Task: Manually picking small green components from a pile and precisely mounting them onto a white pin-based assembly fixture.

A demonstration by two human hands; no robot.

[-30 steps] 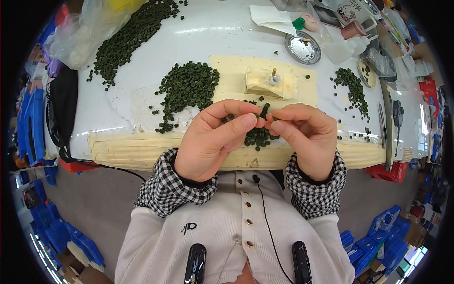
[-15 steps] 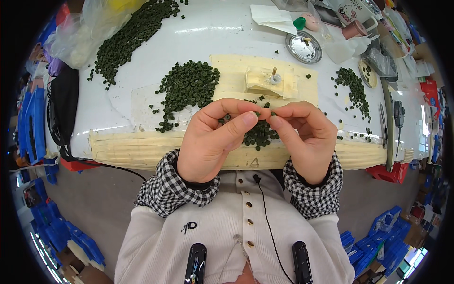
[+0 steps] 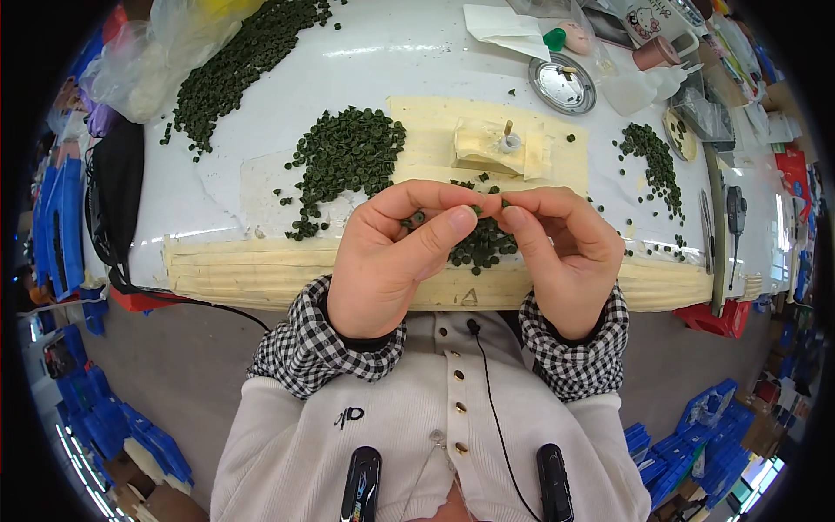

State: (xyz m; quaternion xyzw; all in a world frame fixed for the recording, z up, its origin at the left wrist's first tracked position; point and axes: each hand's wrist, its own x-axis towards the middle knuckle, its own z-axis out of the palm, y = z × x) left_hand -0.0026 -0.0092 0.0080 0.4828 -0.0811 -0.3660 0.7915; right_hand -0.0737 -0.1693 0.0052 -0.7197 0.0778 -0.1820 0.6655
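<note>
My left hand (image 3: 391, 252) is closed, pinching a small dark green round piece (image 3: 476, 210) between thumb and index finger. Opposite it, my right hand (image 3: 565, 248) pinches another small dark green piece (image 3: 505, 204). The fingertips of both hands almost meet over the near part of the table. Below and behind them lies a small heap of dark green pieces (image 3: 481, 250), partly covered by my hands. A larger heap of the same pieces (image 3: 352, 157) is spread to the left. Beyond my hands stands a tape-wrapped block (image 3: 487, 148) with a short upright peg (image 3: 509, 130).
A long dark green pile (image 3: 235, 74) runs along the far left beside clear plastic bags (image 3: 139, 78). More pieces (image 3: 651, 165) lie at right. A round metal tin (image 3: 562, 84), a white squeeze bottle (image 3: 639, 90) and tweezers (image 3: 706, 226) are there too. Padding (image 3: 235, 270) covers the front edge.
My right fingertips have shifted slightly to the right, widening the small gap between the two hands. Both hands keep their pinch.
</note>
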